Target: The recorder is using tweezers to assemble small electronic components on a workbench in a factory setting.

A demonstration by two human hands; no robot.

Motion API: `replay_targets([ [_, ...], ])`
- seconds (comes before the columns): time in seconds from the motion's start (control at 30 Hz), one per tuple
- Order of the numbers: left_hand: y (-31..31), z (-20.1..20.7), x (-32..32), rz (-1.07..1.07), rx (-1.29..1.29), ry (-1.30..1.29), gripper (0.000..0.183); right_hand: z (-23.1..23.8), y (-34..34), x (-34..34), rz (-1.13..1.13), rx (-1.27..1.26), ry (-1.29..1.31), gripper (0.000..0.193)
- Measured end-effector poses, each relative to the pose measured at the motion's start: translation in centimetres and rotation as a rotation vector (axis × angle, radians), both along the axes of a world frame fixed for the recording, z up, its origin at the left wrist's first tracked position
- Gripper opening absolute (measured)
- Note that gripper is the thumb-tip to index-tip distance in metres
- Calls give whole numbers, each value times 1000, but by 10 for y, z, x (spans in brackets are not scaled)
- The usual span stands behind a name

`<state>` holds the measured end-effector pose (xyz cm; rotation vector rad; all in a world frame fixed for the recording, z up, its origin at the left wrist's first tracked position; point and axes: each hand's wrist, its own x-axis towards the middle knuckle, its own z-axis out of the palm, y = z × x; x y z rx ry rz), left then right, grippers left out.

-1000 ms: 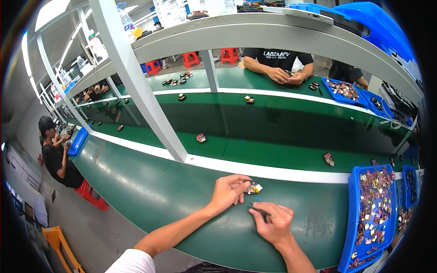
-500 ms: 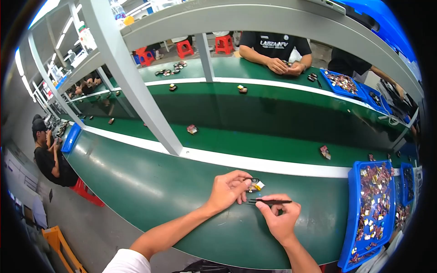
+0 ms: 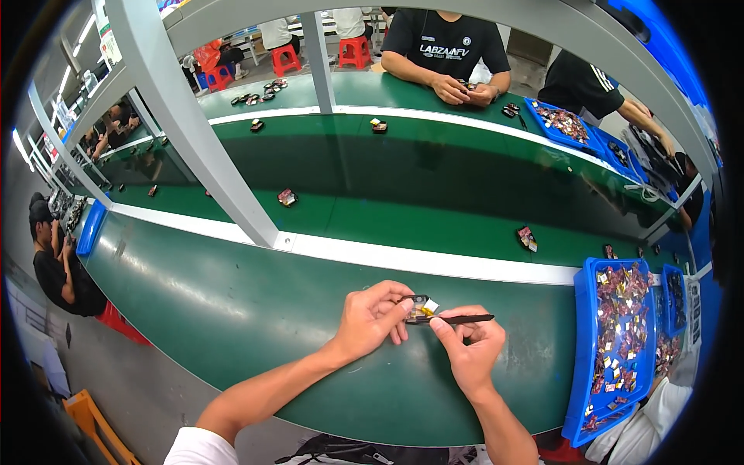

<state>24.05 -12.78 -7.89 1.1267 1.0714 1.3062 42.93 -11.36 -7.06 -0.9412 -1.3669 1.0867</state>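
My left hand [image 3: 372, 316] is closed on a small black electronic device [image 3: 419, 304] with an uncovered inside, pinched between thumb and fingers above the green bench. A white and yellow part shows at its right side. Black tweezers [image 3: 465, 318] lie in the grip of my right hand [image 3: 470, 346], their handle pointing right. The tweezer tips reach the lower side of the device; whether they pinch anything there is too small to tell.
At the right stands a blue tray [image 3: 583, 349] heaped with small reddish parts, a smaller blue tray [image 3: 673, 302] beyond it. Past the white rail runs a green conveyor [image 3: 403, 225] carrying scattered devices. A grey post [image 3: 198, 132] rises ahead. Co-workers sit across and far left.
My right hand has brought the tweezers up to the device, where before the tips were just below it. The whole view has shifted, so the bench scene sits further left and higher.
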Motion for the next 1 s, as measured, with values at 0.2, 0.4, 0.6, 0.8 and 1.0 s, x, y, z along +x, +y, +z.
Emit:
replay_targets([
  [0.2,1,2,1,19,-2,-24,19,-2,1,0,-56,26,-75,11],
  [0.4,2,1,-3,-24,-29,-22,20,-2,0,0,-55,42,-168,13],
  [0.6,2,0,-3,-58,-34,-47,21,1,2,-1,19,-119,26,13],
  [0.8,2,0,-1,-85,-21,-46,22,-3,4,0,52,-186,99,13],
  [1.0,3,0,-1,-89,-9,-42,23,0,5,0,62,-201,119,12],
])
